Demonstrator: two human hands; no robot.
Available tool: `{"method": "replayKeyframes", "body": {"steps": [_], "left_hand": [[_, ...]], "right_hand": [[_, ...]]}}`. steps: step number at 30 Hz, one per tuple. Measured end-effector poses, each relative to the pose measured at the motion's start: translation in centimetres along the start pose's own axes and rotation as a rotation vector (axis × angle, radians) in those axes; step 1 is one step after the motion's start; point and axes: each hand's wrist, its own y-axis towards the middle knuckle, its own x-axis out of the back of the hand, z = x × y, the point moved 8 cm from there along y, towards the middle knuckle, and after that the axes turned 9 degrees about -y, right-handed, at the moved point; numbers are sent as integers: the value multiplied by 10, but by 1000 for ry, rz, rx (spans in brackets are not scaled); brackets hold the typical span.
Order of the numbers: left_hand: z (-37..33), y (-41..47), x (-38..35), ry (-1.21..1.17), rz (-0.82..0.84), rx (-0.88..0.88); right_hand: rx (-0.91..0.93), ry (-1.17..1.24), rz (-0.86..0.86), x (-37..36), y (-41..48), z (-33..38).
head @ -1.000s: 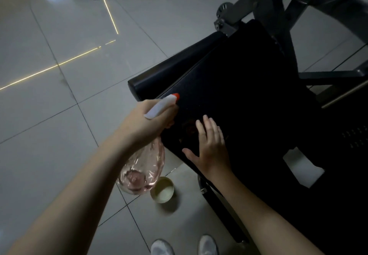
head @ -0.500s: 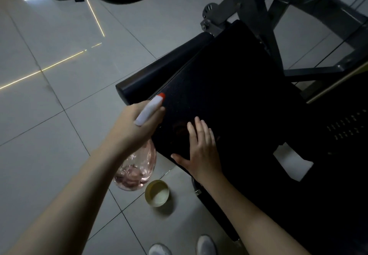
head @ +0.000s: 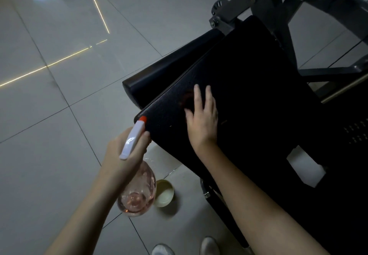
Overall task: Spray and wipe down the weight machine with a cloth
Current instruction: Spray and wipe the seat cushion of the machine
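R hand [head: 202,121] flat, fingers straight on pad [head: 249,65]; L hand [head: 115,155] grips bottle [head: 137,193]. Prob best: aim nozzle [head: 142,119] onto pad, mist evenly.

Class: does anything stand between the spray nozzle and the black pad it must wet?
Nothing visible does. The spray bottle's nozzle, in the left hand, sits at the pad's near corner; the right hand lies flat on the pad, to one side.

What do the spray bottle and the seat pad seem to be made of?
The spray bottle looks like pink-tinted clear plastic, glossy and see-through. The seat pad seems black vinyl or leatherette, matte, with fine pebbled grain near its edge.
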Motion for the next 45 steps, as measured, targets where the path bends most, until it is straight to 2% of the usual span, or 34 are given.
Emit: {"method": "replayKeyframes", "body": {"steps": [2, 5, 7, 9, 11, 15, 16, 18, 20, 23, 25, 27, 31, 32, 33, 35, 37, 38, 42, 45], "left_hand": [[6, -3, 5, -22, -42, 26], [12, -5, 12, -10, -73, 36], [13, -5, 17, -8, -87, 42], [16, -6, 21, -21, -98, 53], [18, -6, 24, -34, -107, 57], [18, -7, 27, -35, -109, 23], [19, -8, 28, -27, -110, 18], [21, -10, 30, -14, -117, 22], [21, -10, 30, -17, -115, 28], [20, -9, 30, -24, -95, 17], [22, -9, 31, -29, -83, 7], [24, -9, 31, -33, -78, 7], [23, -8, 29, -48, -74, 2], [21, -7, 27, -52, -71, -4], [20, -6, 26, -57, -67, -11], [16, -3, 22, -65, -53, -26], [9, 0, 20, -70, -34, -55], [5, 2, 18, -73, -22, -68], [-11, 6, 12, -65, 2, -124], [-21, 11, 7, -50, -4, -157]], "right_hand": [[40, -6, 6, -5, -4, 25], [358, -10, 3, -12, -48, 54], [554, 15, 32, -11, -76, 48], [633, 24, 11, -2, -78, 30], [578, 0, -7, 0, -58, 18], [129, 80, -11, -6, -9, 34], [96, 102, 3, -12, -7, 48], [221, 94, -12, -17, -14, 80], [459, 89, 18, -20, -35, 94], [719, 121, 110, -16, -63, 72], [761, 112, 112, -7, -62, 47], [656, 84, 73, -4, -42, 29], [82, 144, 24, -9, 2, 32], [31, 173, 37, -13, 1, 42], [73, 178, 46, -15, -3, 55], [322, 125, 80, -14, -21, 70], [518, 73, 149, -11, -34, 57], [551, 56, 172, -10, -35, 43], [461, 40, 151, -3, -25, -2], [253, 45, 71, -5, -15, 6]]}}
